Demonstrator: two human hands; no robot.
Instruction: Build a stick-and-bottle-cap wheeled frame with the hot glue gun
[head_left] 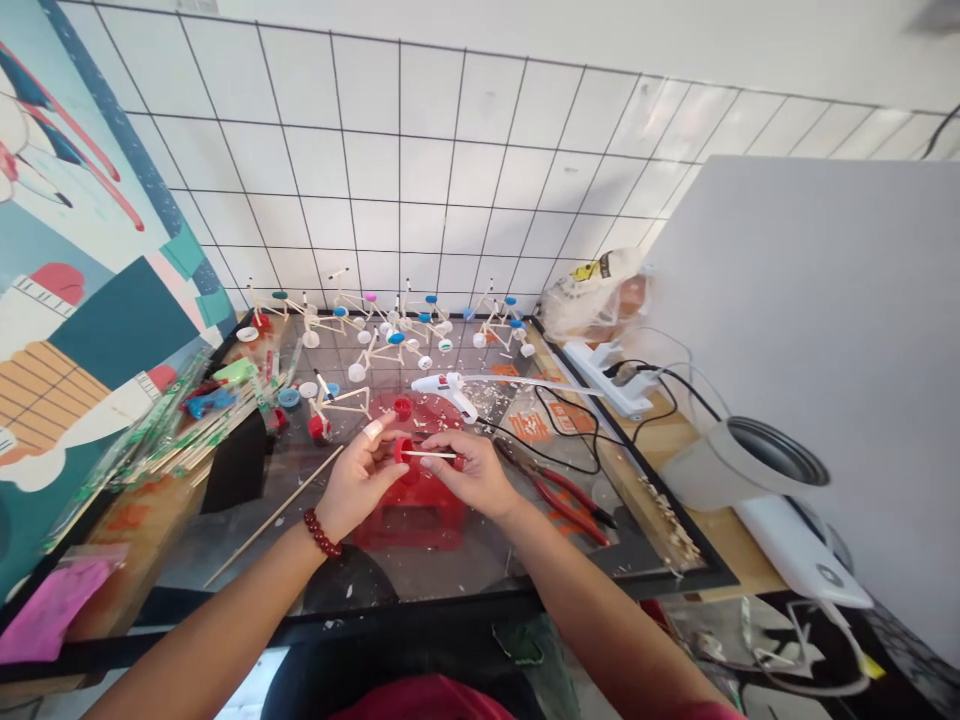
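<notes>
My left hand (358, 482) pinches a red bottle cap (402, 452) between thumb and fingers. A short pale stick (431, 455) reaches from that cap to my right hand (474, 476), whose fingers are closed on it. A bit of red shows by the right fingertips, partly hidden. Just beyond my left fingers another red cap (403, 407) sits on the glass tabletop. The white glue gun (448, 393) lies beyond my right hand. Nearer the left side rests a small stick frame (341, 404) with a red cap at its base.
Several stick-and-cap models (397, 338) stand along the back. Red-handled pliers (566, 500) lie at right, near a black cable. A long skewer (274, 515) lies left of my left hand. A power strip (609, 378) and grey-white container (739, 460) stand on the right edge.
</notes>
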